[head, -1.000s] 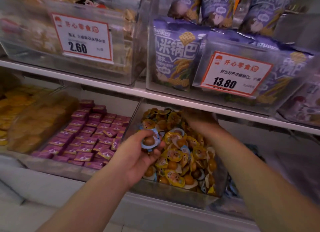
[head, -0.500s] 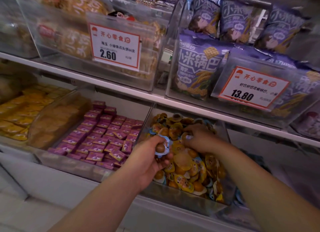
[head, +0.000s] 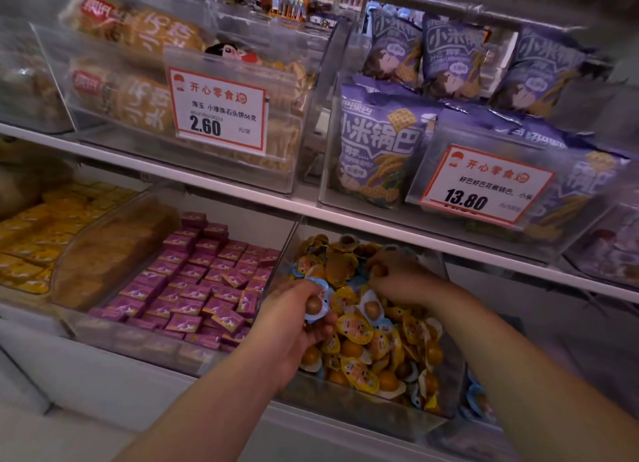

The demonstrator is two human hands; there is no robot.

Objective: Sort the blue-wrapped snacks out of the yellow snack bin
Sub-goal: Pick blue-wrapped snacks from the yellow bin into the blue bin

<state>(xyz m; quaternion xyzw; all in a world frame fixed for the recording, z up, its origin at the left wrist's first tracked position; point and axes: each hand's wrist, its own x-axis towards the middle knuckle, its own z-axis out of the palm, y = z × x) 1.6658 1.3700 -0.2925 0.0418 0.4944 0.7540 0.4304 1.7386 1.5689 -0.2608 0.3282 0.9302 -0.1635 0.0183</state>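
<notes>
A clear bin (head: pixel 363 415) on the lower shelf is heaped with yellow-wrapped round snacks (head: pixel 356 328), with a few blue-wrapped ones mixed in. My left hand (head: pixel 290 320) hovers over the bin's left side and grips a blue-wrapped snack (head: pixel 316 301) between thumb and fingers. My right hand (head: pixel 401 278) is deeper in the bin, fingers curled and pinching a small brown snack (head: pixel 380 271) near the back of the heap. The wrapper colour of that piece is hard to tell.
Purple-wrapped squares (head: pixel 207 282) fill the bin to the left; orange packets (head: pixel 31 230) lie further left. Above the shelf edge (head: pixel 345 216) stand bins with price cards (head: pixel 219 112) (head: pixel 484 185) and purple bags (head: pixel 377 150). More blue wrappers (head: pixel 475 397) show right of the bin.
The view has shifted a little. My left hand stays over the bin holding the blue-wrapped snack. My right hand has come forward from the back of the heap and closed on a piece.
</notes>
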